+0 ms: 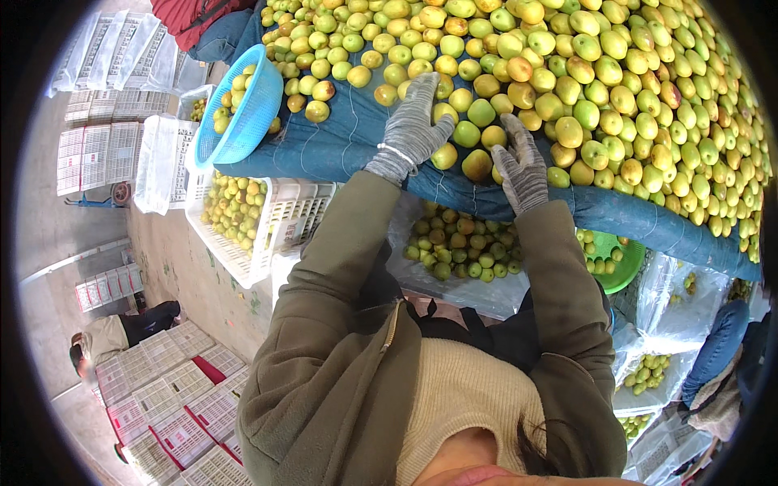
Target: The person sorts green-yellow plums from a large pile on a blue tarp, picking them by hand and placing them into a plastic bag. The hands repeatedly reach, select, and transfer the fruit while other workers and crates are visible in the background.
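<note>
Small green-yellow fruits that look like jujubes [586,47], some with brown-red patches, cover a table draped in dark blue cloth [328,136]. My left hand [414,124], in a grey knit glove with a white band at the wrist, lies over the near edge of the fruit, thumb spread from the fingers. Facing it is my right hand [521,163] in a matching glove, its thumb and fingers apart. Several loose fruits [467,133] lie between the two hands. Neither hand appears to hold one; whether the fingertips touch fruit is hard to tell.
A blue plastic basket [267,85] with fruit tilts at the table's left corner, above a white crate [228,267] of fruit. Below the table edge are a plastic-lined container [398,267] of fruit and a green basin [632,261]. Stacked crates [176,395] and other people are around.
</note>
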`<state>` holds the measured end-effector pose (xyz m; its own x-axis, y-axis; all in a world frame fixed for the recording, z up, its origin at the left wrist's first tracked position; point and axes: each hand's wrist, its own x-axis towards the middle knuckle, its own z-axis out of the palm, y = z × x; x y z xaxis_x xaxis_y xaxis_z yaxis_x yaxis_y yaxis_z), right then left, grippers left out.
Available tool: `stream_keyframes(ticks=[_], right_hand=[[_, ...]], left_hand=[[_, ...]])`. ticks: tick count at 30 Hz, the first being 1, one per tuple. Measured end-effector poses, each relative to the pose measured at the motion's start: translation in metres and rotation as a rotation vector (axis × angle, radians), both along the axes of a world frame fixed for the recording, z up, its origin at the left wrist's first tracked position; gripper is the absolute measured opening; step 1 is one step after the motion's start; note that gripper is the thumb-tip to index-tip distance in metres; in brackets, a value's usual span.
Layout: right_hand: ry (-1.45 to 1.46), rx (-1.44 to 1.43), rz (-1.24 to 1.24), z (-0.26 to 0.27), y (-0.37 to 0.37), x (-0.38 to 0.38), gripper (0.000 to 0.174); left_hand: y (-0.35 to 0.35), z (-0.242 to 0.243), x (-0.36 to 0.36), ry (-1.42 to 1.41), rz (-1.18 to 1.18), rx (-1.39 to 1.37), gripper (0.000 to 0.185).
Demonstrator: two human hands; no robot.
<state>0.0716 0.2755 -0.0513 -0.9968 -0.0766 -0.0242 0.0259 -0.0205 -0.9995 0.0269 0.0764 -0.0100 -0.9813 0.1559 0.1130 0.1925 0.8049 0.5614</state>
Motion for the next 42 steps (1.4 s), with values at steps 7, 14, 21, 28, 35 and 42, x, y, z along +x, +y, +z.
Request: stream_keyframes(ticks=[7,14,21,28,35,42], right_hand=[[-0.059,-0.028,0.046,0.002,0.005,-0.01,0.06],[-0.186,0.068,0.1,0.031,0.009,-0.01,0.058],[-0.115,0.067,0.107,0.023,0.01,-0.013,0.06],[-0.294,-0.09,0.231,0.043,0.014,-0.008,0.059],[-0.312,-0.073,0.526,0.036,0.011,0.003,0.046],[-0.627,-0.225,0.806,0.048,0.005,0.011,0.049]], left_hand=[[-0.014,0.006,-0.009,-0.344,-0.054,0.45,0.068],[-0.016,0.001,-0.009,-0.374,-0.042,0.554,0.064],[-0.004,-0.003,-0.01,-0.239,-0.207,0.225,0.067],[0.012,0.018,0.026,-0.223,-0.346,0.14,0.058],[-0.003,0.052,0.07,-0.273,-0.399,-0.068,0.058],[-0.021,0.062,0.038,-0.077,0.168,0.005,0.034]])
